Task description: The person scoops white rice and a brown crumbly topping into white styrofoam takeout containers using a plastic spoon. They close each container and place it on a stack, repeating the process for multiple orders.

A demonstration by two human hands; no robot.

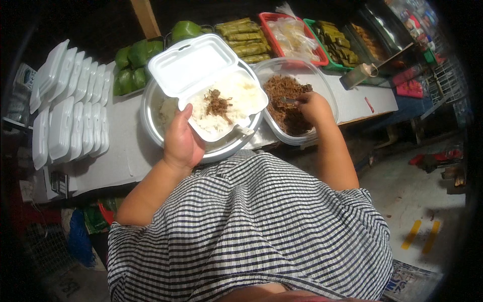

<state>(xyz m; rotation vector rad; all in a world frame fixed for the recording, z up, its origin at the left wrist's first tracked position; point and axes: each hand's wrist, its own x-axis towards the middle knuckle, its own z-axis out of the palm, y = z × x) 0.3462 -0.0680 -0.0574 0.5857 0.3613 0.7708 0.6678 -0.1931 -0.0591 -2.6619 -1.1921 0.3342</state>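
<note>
My left hand (182,140) grips the near left edge of a white foam clamshell box (194,64), thumb over the rim. The box's lid is raised, and white rice (241,88) fills its base. On the rice lies a small heap of brown shredded meat (219,104). The box is held over a large metal basin (148,113) with rice in it. My right hand (316,108) is at a clear plastic tub (334,94) of the same shredded food, holding a metal utensil (288,100) whose tip meets the shreds. Most of the utensil is hidden by my fingers.
Stacked foam boxes (71,124) stand in two rows at left. Behind the basin are green leaf-wrapped bundles (136,60), leaf-wrapped rolls (245,39), a red basket (320,56) of plastic bags and a green basket (332,68). A bottle (356,76) stands right. A calculator (59,184) sits near left.
</note>
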